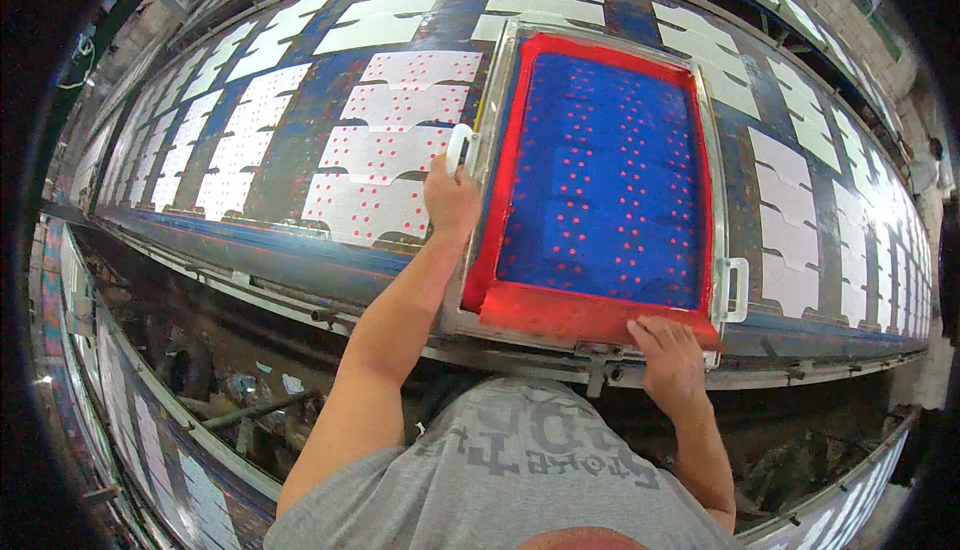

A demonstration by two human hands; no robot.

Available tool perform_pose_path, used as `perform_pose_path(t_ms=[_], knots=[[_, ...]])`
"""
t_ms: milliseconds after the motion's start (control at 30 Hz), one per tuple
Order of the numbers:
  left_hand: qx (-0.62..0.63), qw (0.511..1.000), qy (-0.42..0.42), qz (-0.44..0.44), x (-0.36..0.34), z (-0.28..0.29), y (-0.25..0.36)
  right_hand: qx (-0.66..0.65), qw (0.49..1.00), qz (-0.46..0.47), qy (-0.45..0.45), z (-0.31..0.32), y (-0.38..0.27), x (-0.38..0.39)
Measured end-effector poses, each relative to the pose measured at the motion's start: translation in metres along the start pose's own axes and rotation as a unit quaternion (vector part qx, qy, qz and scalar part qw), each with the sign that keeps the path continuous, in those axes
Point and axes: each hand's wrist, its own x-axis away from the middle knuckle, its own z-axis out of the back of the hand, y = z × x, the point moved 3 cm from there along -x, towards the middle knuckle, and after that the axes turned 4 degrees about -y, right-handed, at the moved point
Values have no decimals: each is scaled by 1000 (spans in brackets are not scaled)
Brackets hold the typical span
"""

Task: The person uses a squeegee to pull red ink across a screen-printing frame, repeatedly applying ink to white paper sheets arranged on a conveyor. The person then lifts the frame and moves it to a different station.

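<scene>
My left hand is closed round the white side handle of a metal-framed printing screen. The screen has a blue mesh with rows of small red dots and red ink round its edges. My right hand grips a wide, red-smeared squeegee along the screen's near end, fingers curled on its top. Left of the screen lie white cut pieces printed with red dots. Plain white pieces lie to the right, beside a second white handle on the frame.
The long, curving print table runs across the view, with several more columns of pieces. A metal rail runs along its near edge. Behind me, at the lower left and right, stand other tables with white pieces, above a cluttered dark floor.
</scene>
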Motion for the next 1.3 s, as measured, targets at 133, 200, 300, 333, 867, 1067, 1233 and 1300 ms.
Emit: perform_pose_path(t_ms=[133,200,300,333,867,1067,1233,1300], knots=[[8,1000,-12,-20,1,-2,2,-19,997,-31,-63,-12,-11,-46],[30,998,-26,-39,1,-5,-1,-31,996,-39,-75,-16,-13,-67],[-11,996,15,-88,0,-8,-3,-52,987,-96,-118,-6,-3,-76],[3,994,26,-108,1,-8,-2,-48,987,-88,-123,-1,-2,-74],[25,998,-10,-62,-3,-5,1,41,998,-52,11,-23,-8,-70],[53,998,-31,-4,1,1,4,31,999,1,20,-28,72,-163],[-20,998,21,-61,-1,1,9,70,997,12,44,-35,149,-263],[12,999,2,-34,0,-1,7,74,997,1,26,-37,184,-308]])
